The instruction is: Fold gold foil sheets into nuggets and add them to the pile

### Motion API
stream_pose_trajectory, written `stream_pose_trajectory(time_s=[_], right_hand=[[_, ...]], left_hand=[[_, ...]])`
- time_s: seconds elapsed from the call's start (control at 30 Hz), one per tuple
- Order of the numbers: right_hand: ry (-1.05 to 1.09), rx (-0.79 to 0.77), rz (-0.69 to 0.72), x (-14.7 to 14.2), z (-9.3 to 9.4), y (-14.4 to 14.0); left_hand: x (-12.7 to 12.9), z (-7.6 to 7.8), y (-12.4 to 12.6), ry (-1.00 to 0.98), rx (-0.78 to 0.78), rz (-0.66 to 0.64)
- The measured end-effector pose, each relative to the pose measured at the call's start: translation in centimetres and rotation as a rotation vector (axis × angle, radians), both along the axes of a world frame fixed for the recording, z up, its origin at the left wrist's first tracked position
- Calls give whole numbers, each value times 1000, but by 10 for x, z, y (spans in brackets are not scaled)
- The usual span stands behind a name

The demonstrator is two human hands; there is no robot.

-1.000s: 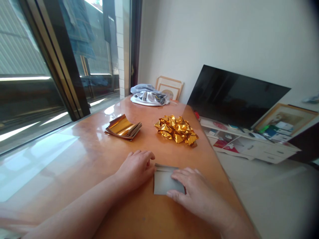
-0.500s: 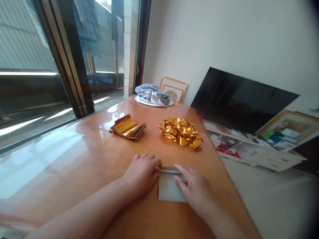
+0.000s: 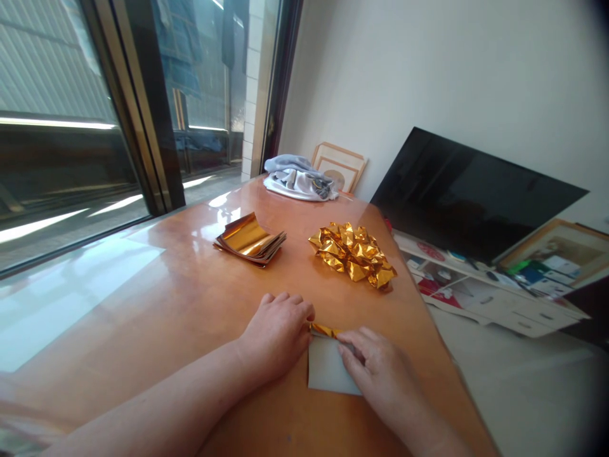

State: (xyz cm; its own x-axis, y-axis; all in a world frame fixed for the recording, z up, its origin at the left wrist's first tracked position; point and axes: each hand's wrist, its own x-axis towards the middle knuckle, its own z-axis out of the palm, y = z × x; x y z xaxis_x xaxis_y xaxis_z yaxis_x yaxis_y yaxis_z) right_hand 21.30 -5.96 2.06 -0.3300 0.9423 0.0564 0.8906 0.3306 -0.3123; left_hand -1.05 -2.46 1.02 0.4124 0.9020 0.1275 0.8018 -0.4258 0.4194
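Your left grip (image 3: pixel 280 327) and right grip (image 3: pixel 383 368) pinch the gold fold (image 3: pixel 324 330) of the sheet (image 3: pixel 328 369), lying pale side up on the counter (image 3: pixel 200 298), seemingly to keep the crease even, while the stack (image 3: pixel 246 238) and bundle (image 3: pixel 353 252) sit beyond, apparently for room.

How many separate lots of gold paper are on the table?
3: the stack, the heap right of it, and the sheet between left hand and right hand, gold along its far edge. More could hide beneath the hands.

Bright daylight through window (image 3: pixel 136 108) at upper left, pale glare across tabletop (image 3: pixel 190 292) at left, glints on gold foil shapes (image 3: pixel 354 252) near center, wide-angle edge stretching, darkened upper-right corner
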Motion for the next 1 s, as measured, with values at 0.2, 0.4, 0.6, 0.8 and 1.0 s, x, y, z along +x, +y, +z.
stream_pose_trajectory(time_s=[0.2, 0.4, 0.6, 0.8, 1.0], right_hand=[[28, 27, -43, 4, -12, 4], [21, 50, -84, 12, -26, 8], [103, 38, -43, 9, -23, 9], [150, 172, -81, 11, -20, 16], [207, 346, -95, 12, -28, 37]], left_hand=[[1, 3, -1, -4, -10, -36], [2, 5, -3, -14, 2, -55], [2, 0, -2, -22, 26, -61], [2, -3, 1, -11, 34, -25], [3, -7, 2, -46, 24, 38]])
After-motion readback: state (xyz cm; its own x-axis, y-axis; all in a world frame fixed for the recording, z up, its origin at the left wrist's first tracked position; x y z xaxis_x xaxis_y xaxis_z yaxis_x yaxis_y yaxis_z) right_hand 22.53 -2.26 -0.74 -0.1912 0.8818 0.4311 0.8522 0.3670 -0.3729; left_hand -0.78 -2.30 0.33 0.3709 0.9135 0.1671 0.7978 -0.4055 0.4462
